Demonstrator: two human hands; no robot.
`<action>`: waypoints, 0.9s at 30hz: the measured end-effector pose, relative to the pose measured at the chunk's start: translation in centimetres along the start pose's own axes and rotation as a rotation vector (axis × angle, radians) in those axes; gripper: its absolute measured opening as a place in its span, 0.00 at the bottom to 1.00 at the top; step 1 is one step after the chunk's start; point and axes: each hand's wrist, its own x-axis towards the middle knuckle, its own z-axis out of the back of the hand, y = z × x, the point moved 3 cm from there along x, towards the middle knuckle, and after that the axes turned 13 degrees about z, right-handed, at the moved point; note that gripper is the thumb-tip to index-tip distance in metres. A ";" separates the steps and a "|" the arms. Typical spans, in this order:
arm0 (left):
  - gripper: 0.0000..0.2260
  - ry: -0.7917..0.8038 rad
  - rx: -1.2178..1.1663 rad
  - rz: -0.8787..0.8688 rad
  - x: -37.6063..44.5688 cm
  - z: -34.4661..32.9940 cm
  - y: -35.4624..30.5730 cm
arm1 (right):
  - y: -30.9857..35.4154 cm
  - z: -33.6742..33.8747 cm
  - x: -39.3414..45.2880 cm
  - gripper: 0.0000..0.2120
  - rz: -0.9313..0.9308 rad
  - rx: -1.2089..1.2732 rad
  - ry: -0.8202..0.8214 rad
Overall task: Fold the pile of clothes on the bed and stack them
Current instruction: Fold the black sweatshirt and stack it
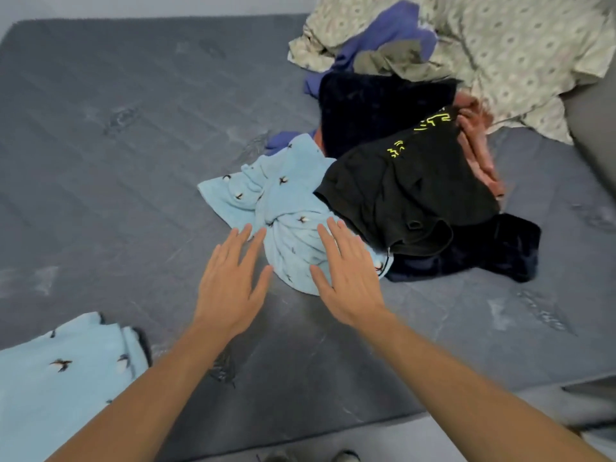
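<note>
Head view | both hands released, fingers spread | over blue garment

A bedroom in a home is showing here. A wide dark grey quilted mattress is filling most of the view, with no sheet covering it. A crumpled pale floral bedsheet is lying bunched at its far corner, and a loose heap of everyday clothes is sitting on the mattress beside it.
</note>
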 end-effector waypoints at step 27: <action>0.38 0.182 0.428 -0.148 20.0 -12.4 -13.6 | -28.3 0.6 0.4 0.24 0.197 -0.387 0.269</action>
